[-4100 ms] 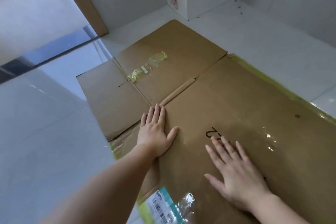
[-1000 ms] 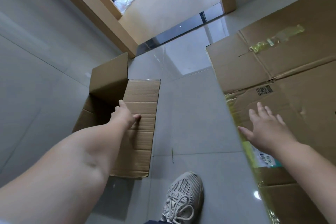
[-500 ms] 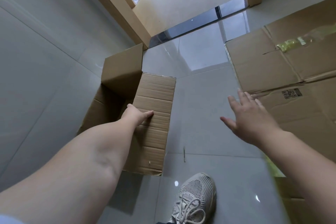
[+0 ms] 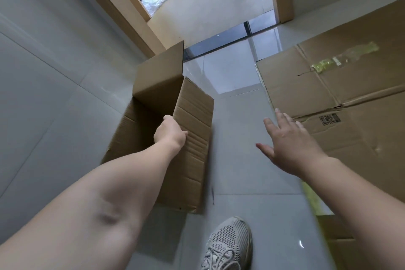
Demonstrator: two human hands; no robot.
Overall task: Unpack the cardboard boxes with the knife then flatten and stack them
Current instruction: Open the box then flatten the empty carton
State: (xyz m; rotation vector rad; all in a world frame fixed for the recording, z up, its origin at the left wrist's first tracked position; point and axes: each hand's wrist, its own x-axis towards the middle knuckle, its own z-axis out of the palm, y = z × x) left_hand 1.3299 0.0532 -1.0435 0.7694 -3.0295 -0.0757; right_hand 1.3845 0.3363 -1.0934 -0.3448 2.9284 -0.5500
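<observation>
Plain brown open box (image 4: 192, 138); brown flattened cardboard (image 4: 350, 85) with yellowish tape (image 4: 344, 57) and a black QR print (image 4: 328, 119); glossy grey floor (image 4: 252, 215); pale grey mesh shoe (image 4: 228, 245).

Bare forearms, and one pale mesh sneaker (image 4: 228, 245) with seemingly matching laces.

My left hand (image 4: 170, 132) grips the top edge of an open cardboard box (image 4: 186, 138) standing on the tiled floor (image 4: 241, 160), thumb outside its wall. My right hand (image 4: 289, 147) hovers open, fingers spread, above the floor beside the flattened cardboard (image 4: 341, 85) with yellowish tape (image 4: 344, 58). My sneaker (image 4: 228, 245) shows below.
</observation>
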